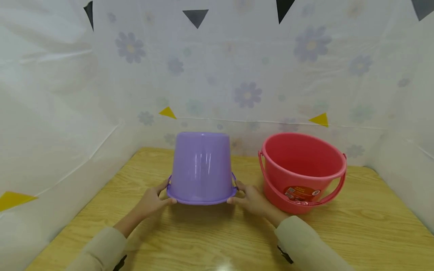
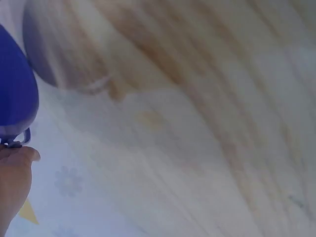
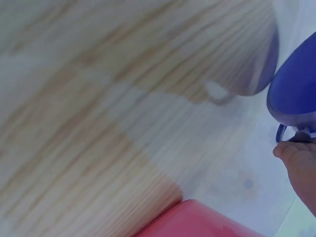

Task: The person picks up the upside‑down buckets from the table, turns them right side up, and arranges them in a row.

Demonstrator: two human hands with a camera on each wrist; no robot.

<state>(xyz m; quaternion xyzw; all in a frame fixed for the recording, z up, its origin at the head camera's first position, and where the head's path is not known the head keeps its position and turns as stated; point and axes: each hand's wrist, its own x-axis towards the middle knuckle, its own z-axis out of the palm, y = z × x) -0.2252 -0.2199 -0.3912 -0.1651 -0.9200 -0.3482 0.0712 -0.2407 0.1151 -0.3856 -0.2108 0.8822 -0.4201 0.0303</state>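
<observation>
An upside-down purple bucket (image 1: 202, 165) is between my two hands, its wide rim facing down. My left hand (image 1: 153, 200) grips the rim at its left side, thumb at the front and fingers by the handle joint. On the opposite side my right hand (image 1: 252, 200) grips the rim in the same way. In the left wrist view the bucket (image 2: 15, 84) looks deep blue, with my left hand (image 2: 16, 177) at its rim. My right hand (image 3: 302, 165) is at the bucket's rim (image 3: 291, 120) in the right wrist view. The rim appears raised off the table.
A red bucket (image 1: 288, 180) stands upright to the right, close to my right hand, its handle hanging at the front. The wooden table (image 1: 203, 241) ends at white, flower-printed sheeting (image 1: 210, 94) behind and at both sides.
</observation>
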